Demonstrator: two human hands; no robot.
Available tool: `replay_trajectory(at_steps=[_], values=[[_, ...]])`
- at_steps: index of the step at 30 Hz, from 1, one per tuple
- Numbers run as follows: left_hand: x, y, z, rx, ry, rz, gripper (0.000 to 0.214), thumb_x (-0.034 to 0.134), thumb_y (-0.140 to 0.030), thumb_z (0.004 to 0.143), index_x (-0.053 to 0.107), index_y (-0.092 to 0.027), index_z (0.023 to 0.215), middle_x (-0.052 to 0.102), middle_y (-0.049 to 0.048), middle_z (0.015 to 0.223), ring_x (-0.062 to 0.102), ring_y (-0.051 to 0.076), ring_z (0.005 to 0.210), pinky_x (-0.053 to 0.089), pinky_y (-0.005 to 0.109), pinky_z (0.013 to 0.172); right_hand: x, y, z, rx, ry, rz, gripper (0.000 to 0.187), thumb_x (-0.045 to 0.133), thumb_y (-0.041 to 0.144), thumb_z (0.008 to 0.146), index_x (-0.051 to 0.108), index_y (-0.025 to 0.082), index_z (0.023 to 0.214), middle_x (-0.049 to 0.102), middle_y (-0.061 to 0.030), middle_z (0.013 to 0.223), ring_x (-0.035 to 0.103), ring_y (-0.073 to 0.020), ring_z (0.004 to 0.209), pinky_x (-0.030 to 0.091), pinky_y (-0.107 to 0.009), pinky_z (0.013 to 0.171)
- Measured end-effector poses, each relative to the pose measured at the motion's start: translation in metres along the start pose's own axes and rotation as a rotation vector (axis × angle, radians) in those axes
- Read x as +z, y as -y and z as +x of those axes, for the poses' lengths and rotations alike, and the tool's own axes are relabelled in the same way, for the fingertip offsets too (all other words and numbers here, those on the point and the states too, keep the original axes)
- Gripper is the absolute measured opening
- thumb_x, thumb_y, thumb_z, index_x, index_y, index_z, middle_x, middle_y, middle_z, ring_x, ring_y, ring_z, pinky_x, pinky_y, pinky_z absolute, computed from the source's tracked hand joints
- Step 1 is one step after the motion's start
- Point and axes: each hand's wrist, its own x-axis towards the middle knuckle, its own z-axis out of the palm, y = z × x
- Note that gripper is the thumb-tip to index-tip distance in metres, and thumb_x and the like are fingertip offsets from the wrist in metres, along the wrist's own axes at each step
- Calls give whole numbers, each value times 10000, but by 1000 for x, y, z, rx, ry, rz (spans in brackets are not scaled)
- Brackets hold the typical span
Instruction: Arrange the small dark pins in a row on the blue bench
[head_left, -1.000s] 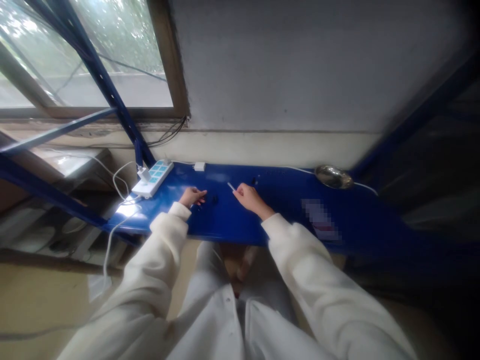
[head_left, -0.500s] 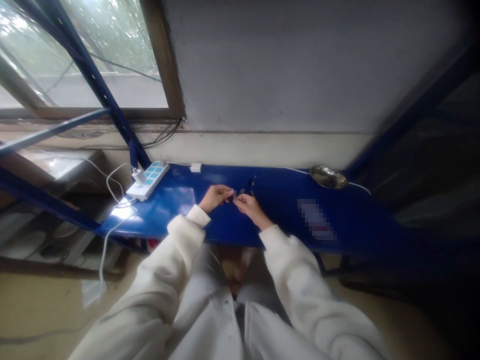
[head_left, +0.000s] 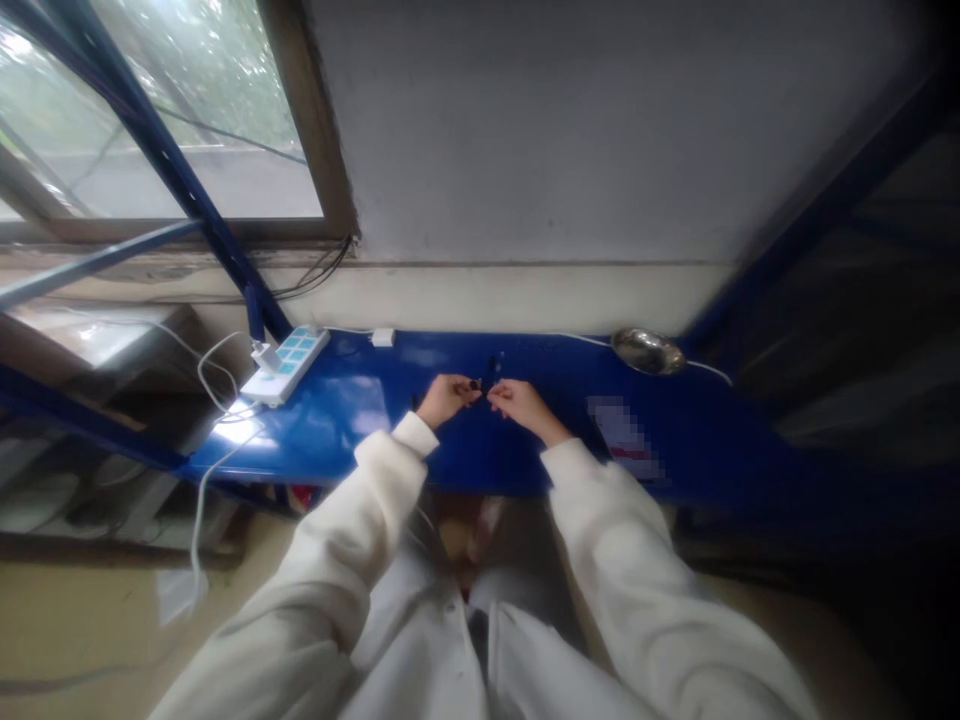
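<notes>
My left hand (head_left: 445, 397) and my right hand (head_left: 519, 402) meet over the middle of a blue metal shelf (head_left: 352, 420). Both are closed in a pinch, fingertips nearly touching each other. The left fingers hold a tiny dark part (head_left: 475, 384). What the right fingers hold is too small to make out. Another small dark piece (head_left: 494, 363) lies on the shelf just beyond the hands. White sleeves cover both arms.
A white power strip (head_left: 286, 351) with plugged white cables lies at the shelf's left end. A white charger block (head_left: 382, 337) sits at the back edge, a metal bowl (head_left: 647, 351) at the right. A blurred label (head_left: 624, 437) lies right of my hands. Blue rack posts and a window stand behind.
My left hand moved right from the shelf's left part to meet my right hand. The thin pale stick seen in my right hand a second ago is no longer visible.
</notes>
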Motion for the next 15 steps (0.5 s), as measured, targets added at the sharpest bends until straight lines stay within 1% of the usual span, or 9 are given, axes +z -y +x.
replay_trajectory(at_steps=[2,4,7,9,12,15], values=[[8,8,1,14,-68,167,248,639,-297,625,623,-76,735,557,9,557,486,81,500,394,212,513,-1,-7,0,24,-51,-115,119,539,253,677,568,137,689,576,-7,548,492,-79,438,375,-188,449],[17,15,2,37,-141,318,208,644,-276,622,630,-91,716,559,11,588,482,87,532,384,215,538,2,-14,-1,19,-74,-222,108,547,240,679,583,139,665,581,-13,534,519,-95,474,381,-195,481],[27,24,2,79,-187,476,150,627,-240,647,640,-102,705,568,37,650,488,103,586,383,227,590,11,-24,-1,-13,-84,-336,130,547,262,697,604,150,665,595,-18,538,534,-109,508,378,-203,510],[31,27,2,75,-201,544,135,614,-226,663,645,-108,721,575,54,697,498,118,628,381,231,612,17,-30,0,-14,-101,-397,135,547,273,703,620,161,691,617,-25,579,543,-117,533,373,-206,516],[31,30,1,21,-197,598,149,608,-211,666,648,-109,768,587,72,756,512,135,676,376,233,633,23,-35,3,0,-130,-464,133,562,281,695,637,178,733,640,-37,655,561,-129,585,371,-210,530],[30,30,1,-21,-164,637,130,595,-206,672,644,-105,737,592,80,755,517,142,676,366,233,622,25,-38,5,4,-140,-497,135,565,283,692,642,190,753,641,-39,671,570,-138,614,372,-213,539]])
